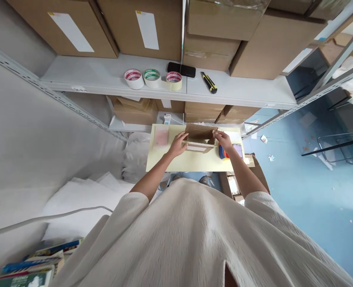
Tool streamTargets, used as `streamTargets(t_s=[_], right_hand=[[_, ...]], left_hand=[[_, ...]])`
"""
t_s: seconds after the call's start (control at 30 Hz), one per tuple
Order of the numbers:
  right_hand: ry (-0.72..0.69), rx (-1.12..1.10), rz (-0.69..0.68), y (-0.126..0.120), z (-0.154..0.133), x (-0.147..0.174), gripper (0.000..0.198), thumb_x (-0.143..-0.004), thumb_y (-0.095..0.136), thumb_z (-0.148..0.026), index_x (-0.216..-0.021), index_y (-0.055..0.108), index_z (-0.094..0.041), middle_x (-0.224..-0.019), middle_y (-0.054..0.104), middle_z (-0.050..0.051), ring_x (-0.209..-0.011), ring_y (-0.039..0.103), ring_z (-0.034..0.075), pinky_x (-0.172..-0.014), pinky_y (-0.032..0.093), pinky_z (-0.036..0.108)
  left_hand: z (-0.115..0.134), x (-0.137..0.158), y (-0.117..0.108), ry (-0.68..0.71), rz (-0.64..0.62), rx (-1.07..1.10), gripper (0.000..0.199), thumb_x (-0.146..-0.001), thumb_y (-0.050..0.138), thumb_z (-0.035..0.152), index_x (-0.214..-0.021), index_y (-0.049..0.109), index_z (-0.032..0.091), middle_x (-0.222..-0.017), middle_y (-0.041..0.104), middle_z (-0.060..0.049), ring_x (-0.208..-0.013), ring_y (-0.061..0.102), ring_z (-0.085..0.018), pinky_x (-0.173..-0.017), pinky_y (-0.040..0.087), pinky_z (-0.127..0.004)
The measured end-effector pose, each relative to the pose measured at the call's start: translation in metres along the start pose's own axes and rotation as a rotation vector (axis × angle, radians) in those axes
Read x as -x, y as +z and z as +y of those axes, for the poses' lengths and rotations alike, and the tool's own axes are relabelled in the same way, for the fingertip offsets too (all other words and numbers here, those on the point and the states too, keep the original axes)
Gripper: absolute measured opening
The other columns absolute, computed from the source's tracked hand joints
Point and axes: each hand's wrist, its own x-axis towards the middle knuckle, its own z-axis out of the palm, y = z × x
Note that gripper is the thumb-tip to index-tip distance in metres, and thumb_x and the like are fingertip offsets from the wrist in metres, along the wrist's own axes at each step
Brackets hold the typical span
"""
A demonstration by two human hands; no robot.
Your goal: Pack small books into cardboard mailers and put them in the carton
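Note:
A small brown cardboard box [199,149] stands on the pale yellow table [170,163], its top flaps up and a white label on the near side. My left hand [178,145] grips its left end, thumb on the near side and fingers over the edge. At the right end, my right hand [223,140] pinches a flap of the box. Just under my right wrist sits a blue and orange tape dispenser [222,153], partly hidden. To its right lies a phone [238,150] with a lit screen. A pinkish sheet [161,136] lies at the table's left.
A grey metal shelf [101,85] beyond the table holds tape rolls [152,78], a black case [188,71], a yellow-black utility knife [208,82] and large cartons [146,30]. An open carton [255,171] stands on the floor right of the table. White packing material [81,195] is piled left.

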Motion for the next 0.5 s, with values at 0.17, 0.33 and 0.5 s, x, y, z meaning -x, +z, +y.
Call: streamTargets(t_s=[0.17,0.33,0.5], right_hand=[[0.041,-0.006,-0.040,-0.005,-0.018,0.010,0.085,-0.090,0.071,-0.097,-0.135,0.083,-0.027,-0.139,0.083,0.015,-0.148,0.067,0.040,-0.128,0.055,0.064],[0.117,-0.018,-0.143,-0.020,-0.016,0.019,0.082,-0.084,0.081,-0.096,-0.135,0.086,-0.032,-0.175,0.064,0.011,-0.170,0.050,0.044,-0.138,0.045,0.068],[0.193,0.117,-0.278,-0.030,-0.003,0.019,0.092,-0.070,0.104,-0.078,-0.148,0.081,-0.035,-0.194,0.035,0.009,-0.171,0.046,0.051,-0.135,0.050,0.070]], left_hand=[[0.010,-0.004,-0.003,-0.046,-0.056,-0.041,0.083,-0.096,0.073,0.029,-0.177,0.054,0.029,-0.170,0.067,-0.015,-0.164,0.054,-0.042,-0.136,0.042,-0.066],[0.010,-0.007,-0.007,-0.056,-0.114,-0.005,0.083,-0.100,0.075,0.042,-0.179,0.050,0.030,-0.171,0.067,-0.014,-0.163,0.057,-0.042,-0.137,0.042,-0.065],[0.010,-0.015,-0.007,-0.046,-0.077,0.028,0.080,-0.106,0.070,0.046,-0.180,0.047,0.026,-0.162,0.074,-0.016,-0.154,0.064,-0.040,-0.132,0.048,-0.061]])
